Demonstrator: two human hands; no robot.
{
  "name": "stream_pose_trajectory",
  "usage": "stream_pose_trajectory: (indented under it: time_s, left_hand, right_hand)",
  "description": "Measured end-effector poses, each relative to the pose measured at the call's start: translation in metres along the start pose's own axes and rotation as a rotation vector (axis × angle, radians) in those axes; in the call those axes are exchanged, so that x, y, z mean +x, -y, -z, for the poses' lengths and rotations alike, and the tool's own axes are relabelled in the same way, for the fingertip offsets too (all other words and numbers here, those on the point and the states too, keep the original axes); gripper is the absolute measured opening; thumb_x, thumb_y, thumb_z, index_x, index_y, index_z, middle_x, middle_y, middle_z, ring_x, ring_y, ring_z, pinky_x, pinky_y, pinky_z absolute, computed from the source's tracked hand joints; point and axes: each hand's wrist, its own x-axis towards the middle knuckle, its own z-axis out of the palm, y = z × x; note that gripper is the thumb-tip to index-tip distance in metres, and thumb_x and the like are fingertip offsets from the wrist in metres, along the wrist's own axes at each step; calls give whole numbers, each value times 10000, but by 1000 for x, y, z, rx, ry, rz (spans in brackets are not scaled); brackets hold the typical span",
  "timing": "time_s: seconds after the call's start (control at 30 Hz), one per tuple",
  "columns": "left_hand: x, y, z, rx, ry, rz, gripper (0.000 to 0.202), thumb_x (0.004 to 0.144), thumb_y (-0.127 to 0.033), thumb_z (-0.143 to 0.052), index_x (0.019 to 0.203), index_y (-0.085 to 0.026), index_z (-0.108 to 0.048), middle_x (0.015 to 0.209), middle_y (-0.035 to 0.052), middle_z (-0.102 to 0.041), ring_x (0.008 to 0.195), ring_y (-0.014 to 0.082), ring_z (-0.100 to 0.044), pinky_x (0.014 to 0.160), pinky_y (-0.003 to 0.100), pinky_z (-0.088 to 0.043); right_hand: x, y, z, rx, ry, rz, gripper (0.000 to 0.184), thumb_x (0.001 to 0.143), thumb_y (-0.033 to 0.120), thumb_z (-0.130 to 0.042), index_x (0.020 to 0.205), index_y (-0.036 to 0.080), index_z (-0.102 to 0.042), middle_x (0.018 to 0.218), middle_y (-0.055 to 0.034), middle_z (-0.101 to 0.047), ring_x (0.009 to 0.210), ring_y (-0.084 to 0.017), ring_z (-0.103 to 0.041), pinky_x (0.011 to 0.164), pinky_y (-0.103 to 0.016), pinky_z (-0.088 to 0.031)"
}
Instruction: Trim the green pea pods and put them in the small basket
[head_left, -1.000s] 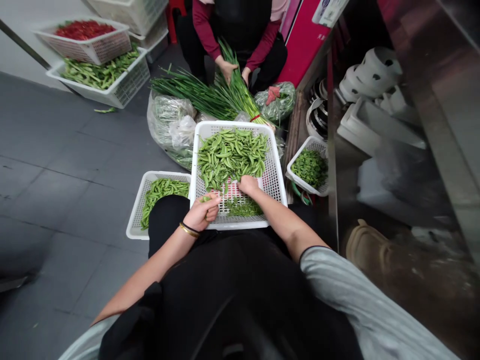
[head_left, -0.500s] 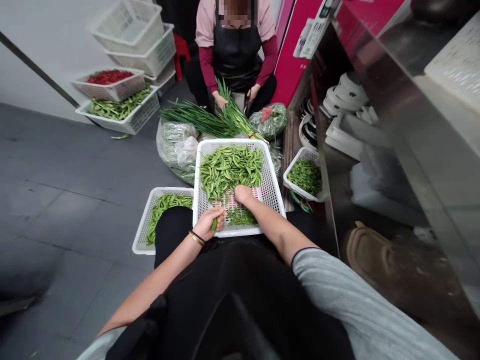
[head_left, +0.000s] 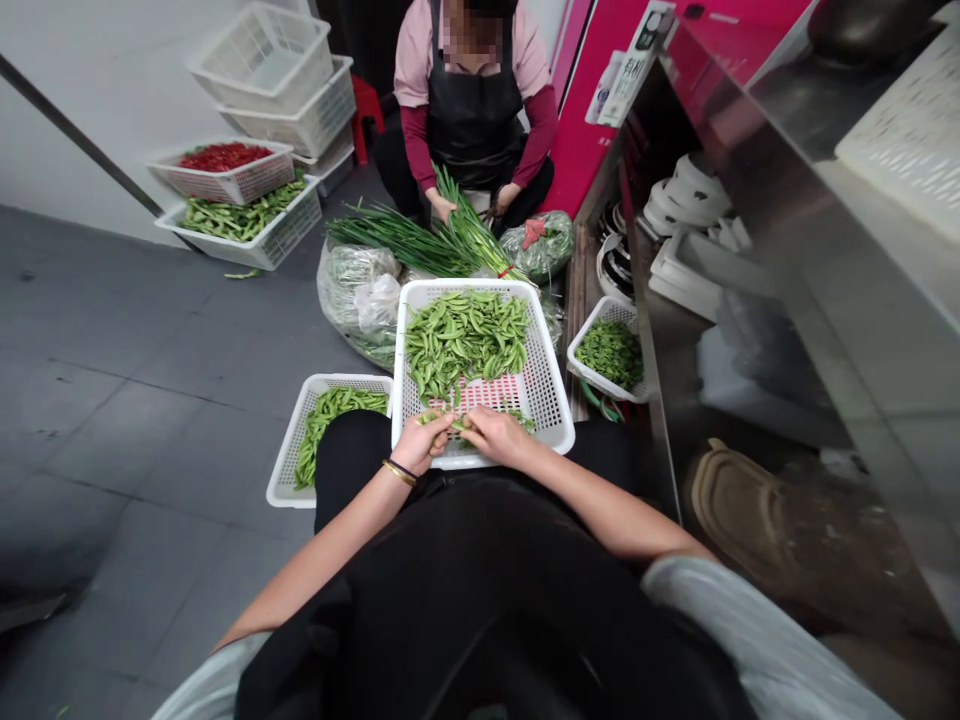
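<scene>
A white perforated basket [head_left: 555,410] rests on my lap, with a heap of green pea pods [head_left: 465,335] toward its far side. Over its near edge, my left hand [head_left: 421,440] is closed around a few pods, one of which sticks out past the fingertips. My right hand [head_left: 499,437] meets it there, thumb and fingers pinched at the end of that pea pod [head_left: 457,425]. Small green scraps lie in the basket, partly hidden behind my right hand. To the left, a second white basket [head_left: 281,470] on the floor holds more pods.
Across from me, a seated person [head_left: 472,100] holds long green stalks [head_left: 405,240] above plastic bags [head_left: 356,290]. Stacked crates [head_left: 262,60] stand by the wall. At right are a basket of leafy greens [head_left: 609,352] and a steel counter [head_left: 750,180].
My right hand has come back from the middle of the basket toward me and now meets my left hand at a pod. My left hand stays near the basket's front edge.
</scene>
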Motion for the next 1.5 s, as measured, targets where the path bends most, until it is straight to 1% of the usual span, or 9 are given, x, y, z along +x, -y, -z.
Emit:
stream_pose_trajectory:
  time_s: [0.23, 0.5, 0.7, 0.8, 0.93, 1.07, 1.27, 1.43, 1.5]
  left_hand:
    - [-16, -12, 3, -27, 176, 35, 346, 628, -318, -799, 830, -89, -637, 394, -99, -342, 325, 9, -245, 336, 141, -142]
    - [-22, -13, -2, 75, 238, 46, 373, 600, -286, -818, 876, -78, -677, 494, 0, -567, 320, 7, -295, 328, 154, -168]
    - [-19, -18, 6, 69, 215, 88, 349, 595, -275, -812, 854, -74, -691, 617, 80, -661, 329, 3, -300, 332, 158, -174]
    - [-18, -17, 4, 120, 246, 85, 327, 618, -304, -789, 840, -85, -689, 604, 62, -648, 331, 14, -306, 335, 171, -163]
    - [-23, -23, 1, 521, 318, -54, 252, 655, -334, -758, 725, -110, -665, 586, 31, -624, 396, 50, -403, 381, 180, -260]
    - [-29, -32, -1, 833, 450, -298, 218, 725, -327, -701, 670, -125, -637, 569, -5, -586, 518, 79, -485, 502, 177, -364]
    - [-29, -31, 5, 594, 235, -357, 305, 827, -411, -590, 700, -135, -563, 540, -20, -548, 413, 55, -422, 433, 179, -341]
    - [-25, -31, 13, 481, 592, -42, 319, 780, -430, -648, 732, -116, -608, 546, 34, -618, 352, 69, -450, 354, 183, -314]
    - [-20, -31, 14, 293, 443, -58, 330, 759, -440, -666, 743, -118, -598, 535, 30, -617, 339, 72, -455, 334, 179, -305]
  right_hand:
    - [-6, -4, 14, 778, 157, -128, 201, 827, 360, -595, 765, 169, -584, 598, 21, -620, 539, -111, -581, 575, -234, -483]
    - [-9, -20, 29, 958, 158, -185, 272, 782, 434, -622, 775, 163, -603, 589, 17, -624, 527, -112, -602, 544, -237, -497]
    - [-11, -37, 47, 526, -145, -178, 300, 846, 444, -540, 969, 174, -583, 835, -52, -656, 670, -136, -610, 634, -274, -498]
    - [-10, -17, 39, 103, -18, 61, 316, 889, 406, -506, 1094, 180, -588, 1036, -106, -637, 835, -173, -595, 723, -287, -465]
    - [-3, -2, 29, -41, 223, 253, 278, 939, 287, -411, 843, 157, -637, 765, -67, -634, 691, -147, -555, 639, -247, -403]
    - [3, -6, 28, 387, 269, 253, 247, 902, 277, -489, 718, 162, -605, 638, 6, -596, 595, -96, -535, 611, -204, -395]
    - [8, -1, 18, 900, 53, -74, 284, 875, 366, -526, 693, 156, -583, 589, 27, -594, 549, -87, -554, 579, -202, -451]
    - [15, -5, 19, 1064, 528, 6, 313, 853, 434, -558, 745, 145, -609, 577, 21, -614, 510, -91, -564, 569, -220, -465]
    - [20, -11, 22, 1083, 500, -39, 345, 838, 472, -563, 768, 139, -616, 574, 21, -608, 497, -91, -551, 551, -220, -458]
